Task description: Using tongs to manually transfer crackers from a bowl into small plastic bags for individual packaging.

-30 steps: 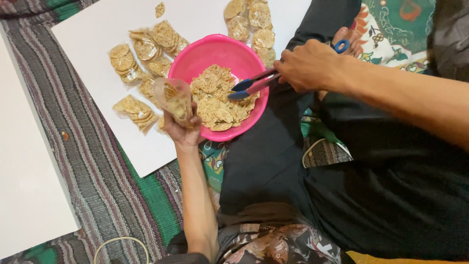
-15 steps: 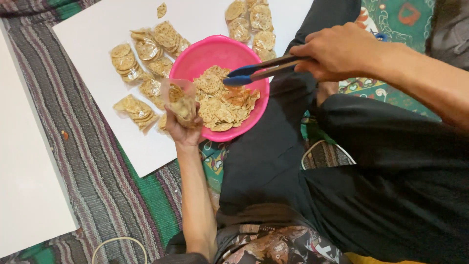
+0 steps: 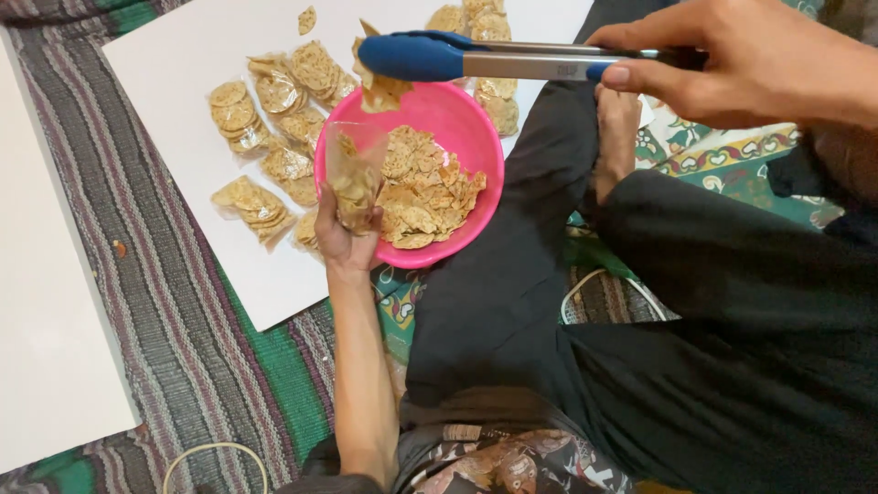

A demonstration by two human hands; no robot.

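Note:
My left hand [image 3: 340, 240] grips a small clear plastic bag [image 3: 355, 178] partly filled with round yellow crackers, held upright at the left rim of a pink bowl [image 3: 462, 110]. The bowl holds a heap of loose crackers [image 3: 422, 192]. My right hand [image 3: 759, 57] holds metal tongs [image 3: 512, 57] with blue tips. The tongs are raised above the bowl and pinch a few crackers [image 3: 382, 87] just above the bag's mouth.
Several filled cracker bags [image 3: 265, 119] lie on a white sheet [image 3: 183, 73] left of the bowl, more at the top [image 3: 480, 23]. A striped woven mat [image 3: 183, 311] covers the floor. My black-trousered legs [image 3: 549, 274] lie right of the bowl.
My right hand lifted the tongs out of the bowl with crackers pinched in them and carried them up and left over the bag. The left hand stayed at the rim.

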